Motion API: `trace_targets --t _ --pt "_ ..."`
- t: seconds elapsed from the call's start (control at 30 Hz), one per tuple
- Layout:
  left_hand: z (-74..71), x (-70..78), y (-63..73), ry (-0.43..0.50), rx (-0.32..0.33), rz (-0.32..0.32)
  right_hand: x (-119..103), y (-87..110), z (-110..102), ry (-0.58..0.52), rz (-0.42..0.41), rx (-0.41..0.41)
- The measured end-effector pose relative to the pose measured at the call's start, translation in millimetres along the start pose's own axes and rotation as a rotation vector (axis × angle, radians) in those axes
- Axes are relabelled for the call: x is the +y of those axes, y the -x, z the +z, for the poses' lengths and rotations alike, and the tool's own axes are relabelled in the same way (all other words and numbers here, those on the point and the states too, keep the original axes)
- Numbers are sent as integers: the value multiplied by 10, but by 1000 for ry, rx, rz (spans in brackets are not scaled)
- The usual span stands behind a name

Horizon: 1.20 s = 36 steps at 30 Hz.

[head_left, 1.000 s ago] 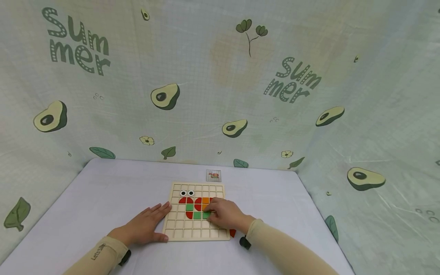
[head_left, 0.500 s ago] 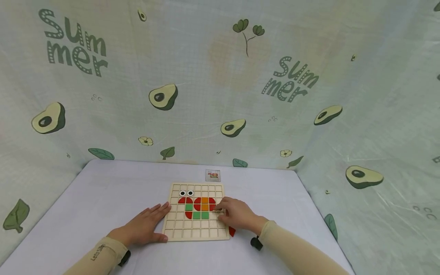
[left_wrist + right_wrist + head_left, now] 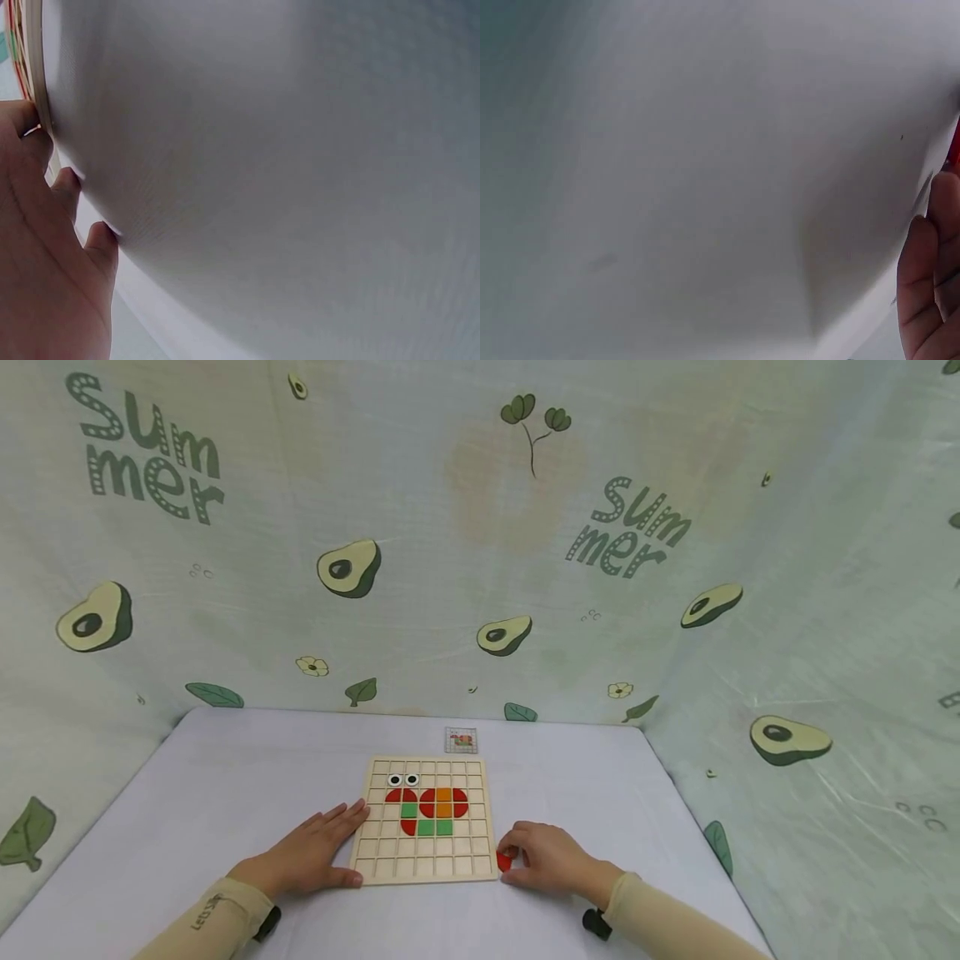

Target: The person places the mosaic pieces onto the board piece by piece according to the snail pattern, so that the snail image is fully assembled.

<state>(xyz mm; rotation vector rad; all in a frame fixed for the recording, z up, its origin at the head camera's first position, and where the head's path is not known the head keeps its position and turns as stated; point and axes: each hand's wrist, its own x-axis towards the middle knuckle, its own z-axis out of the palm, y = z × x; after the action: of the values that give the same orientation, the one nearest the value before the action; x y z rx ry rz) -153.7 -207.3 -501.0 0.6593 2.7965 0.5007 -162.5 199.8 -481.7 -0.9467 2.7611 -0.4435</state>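
A pale wooden grid board [image 3: 435,867] lies on the white cloth, with red, orange and green tiles and two round eye pieces forming a figure in its upper half. My left hand [image 3: 311,852] rests flat at the board's left edge, fingers extended and thumb near the lower corner. In the left wrist view its fingertips meet the board's side [image 3: 35,60]. Just off the lower right corner, my right hand [image 3: 551,857] pinches a red tile [image 3: 503,862] between finger and thumb. The right wrist view catches only a sliver of red [image 3: 955,146] past the fingertips.
A small picture card [image 3: 461,740] with a similar coloured figure lies behind the board. The white-covered table [image 3: 262,752] is enclosed at the back and sides by a hanging cloth [image 3: 420,652] printed with avocados.
My right hand has left the tiles on the board and moved right and toward me, down to the red tile beside the corner. The left hand stays at the board's edge.
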Motion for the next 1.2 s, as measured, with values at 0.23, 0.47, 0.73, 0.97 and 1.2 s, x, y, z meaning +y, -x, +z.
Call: trace_targets --t 0.23,0.47,0.73,0.97,1.2 --pt "-27 23 14 6 -7 1 -16 -13 -39 62 -43 59" --pt "-61 57 25 20 1 5 115 -51 -65 2 74 158" --pt "-44 52 12 15 -5 -7 230 -11 -119 33 119 161" --pt "-49 54 22 27 -1 -8 242 -10 -92 43 71 108" --pt "-45 54 19 20 -5 -9 233 -39 -15 82 88 124"
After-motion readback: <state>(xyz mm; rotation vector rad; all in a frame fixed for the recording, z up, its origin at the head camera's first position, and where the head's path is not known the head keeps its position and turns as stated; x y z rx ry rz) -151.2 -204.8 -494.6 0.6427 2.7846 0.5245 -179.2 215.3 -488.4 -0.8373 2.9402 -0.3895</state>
